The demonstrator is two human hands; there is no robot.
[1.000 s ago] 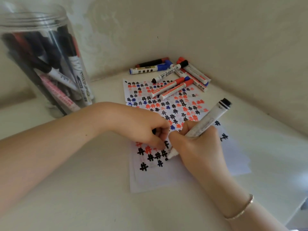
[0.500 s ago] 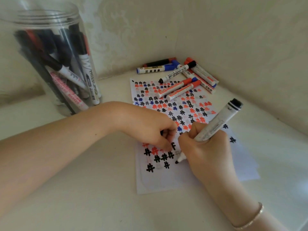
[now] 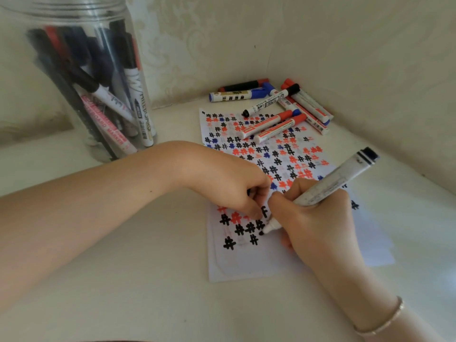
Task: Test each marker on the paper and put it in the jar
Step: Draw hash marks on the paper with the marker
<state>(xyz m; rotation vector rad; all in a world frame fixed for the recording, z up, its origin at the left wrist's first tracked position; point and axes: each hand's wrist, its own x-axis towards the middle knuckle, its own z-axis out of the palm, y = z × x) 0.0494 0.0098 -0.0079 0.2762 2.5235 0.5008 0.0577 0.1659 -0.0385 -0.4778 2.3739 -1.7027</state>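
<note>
- Your right hand [image 3: 318, 218] grips the marker [image 3: 328, 186], fingers curled round the barrel. Nib is down on the paper [image 3: 246, 262], capped-looking dark end points up toward 2 o'clock.
- Nib touches the sheet just beside the lowest cluster of black hash marks [image 3: 243, 230], at 9 o'clock from your right hand.
- Your left hand [image 3: 227, 181] sits on the paper at 10 o'clock from the right hand, nearly touching it. Fingers are curled and the fingertips press down on the sheet; something small and dark shows between the fingers, can't tell what.
- Paper lies flat on the counter [image 3: 123, 280], under both hands. Covered in black, red and blue hash marks from its far edge down to the hands; near strip is bare.
- Loose markers [image 3: 271, 107] are piled at 12 o'clock from your hands, in the corner by the wall. Two red-capped ones [image 3: 274, 127] lie across the far end of the paper.
- Jar [image 3: 81, 82] stands upright at 10 o'clock, well apart from your hands, on the counter. Clear plastic, many markers leaning inside.
- Thin bracelet [image 3: 380, 322] on your right wrist.
</note>
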